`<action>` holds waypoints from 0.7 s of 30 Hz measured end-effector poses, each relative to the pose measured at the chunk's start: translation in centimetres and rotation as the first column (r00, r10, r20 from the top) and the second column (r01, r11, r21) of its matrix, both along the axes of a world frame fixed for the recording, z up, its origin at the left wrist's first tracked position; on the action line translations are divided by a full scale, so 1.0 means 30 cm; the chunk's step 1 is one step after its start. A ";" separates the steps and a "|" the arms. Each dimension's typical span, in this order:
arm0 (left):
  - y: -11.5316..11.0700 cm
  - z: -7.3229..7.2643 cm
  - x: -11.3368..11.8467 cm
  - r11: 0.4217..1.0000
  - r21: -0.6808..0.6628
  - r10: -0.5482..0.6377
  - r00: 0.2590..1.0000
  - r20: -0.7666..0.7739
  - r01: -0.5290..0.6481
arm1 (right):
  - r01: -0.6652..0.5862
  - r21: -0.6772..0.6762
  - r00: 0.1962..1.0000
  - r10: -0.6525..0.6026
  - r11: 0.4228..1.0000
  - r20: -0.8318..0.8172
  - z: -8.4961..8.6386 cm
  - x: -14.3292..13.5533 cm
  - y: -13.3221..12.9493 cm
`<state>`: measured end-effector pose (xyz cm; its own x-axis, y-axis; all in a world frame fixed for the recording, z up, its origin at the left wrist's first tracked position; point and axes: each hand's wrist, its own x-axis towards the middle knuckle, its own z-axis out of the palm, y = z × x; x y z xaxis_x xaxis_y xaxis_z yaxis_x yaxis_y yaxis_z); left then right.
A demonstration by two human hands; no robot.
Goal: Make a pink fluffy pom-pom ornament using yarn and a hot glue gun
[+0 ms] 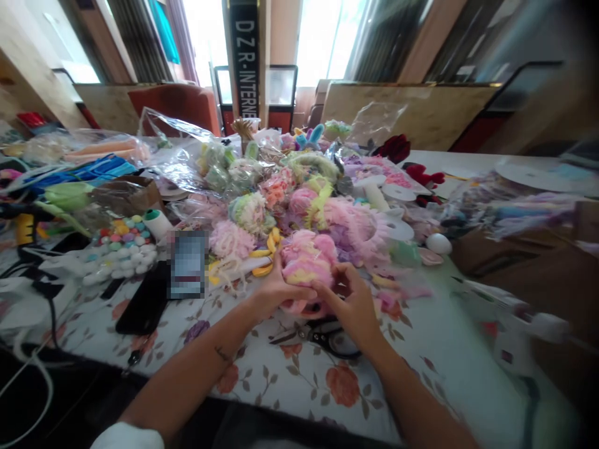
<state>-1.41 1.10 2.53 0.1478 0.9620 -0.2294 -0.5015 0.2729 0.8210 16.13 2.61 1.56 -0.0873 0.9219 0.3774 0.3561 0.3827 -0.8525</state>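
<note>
yarn (307, 259), pink and yellow, is sitting already bunched over the desk (262, 390), seemingly unfinished; fingers of the left hand (275, 288) are cupping it, the right hand (353, 305) is holding its lower right edge.

A single head-worn camera looks forward and down at close range over the person's forearms (201, 357), which rise from the lower edge, with the left hand (275, 285) and right hand (353, 304) just below mid-frame, the floral tablecloth (262, 383) in the foreground and bright windows (333, 37) at top, farthest from the lens.
</note>
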 end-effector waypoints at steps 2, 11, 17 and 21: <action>0.001 0.003 -0.004 1.000 0.017 -0.024 0.999 -0.030 0.024 | -0.002 0.022 1.000 0.002 1.000 0.001 -0.014 0.005 0.006; 0.005 0.003 -0.026 0.998 0.037 -0.041 0.999 0.013 0.041 | 0.003 0.247 0.986 -0.044 0.969 0.163 0.024 -0.012 0.023; 0.005 0.041 -0.031 0.999 -0.041 0.010 0.998 0.059 -0.007 | -0.091 0.299 0.956 -0.001 0.950 0.292 0.102 -0.026 0.049; 0.010 0.028 -0.038 0.998 -0.050 0.033 0.986 0.163 -0.025 | -0.109 0.258 0.958 0.032 0.960 0.285 0.111 -0.031 0.061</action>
<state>-2.56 1.40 3.38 0.1589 0.9552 -0.2498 -0.6361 0.2925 0.7140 15.20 4.43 4.89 -0.2843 0.7772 0.5613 0.5258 0.6160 -0.5866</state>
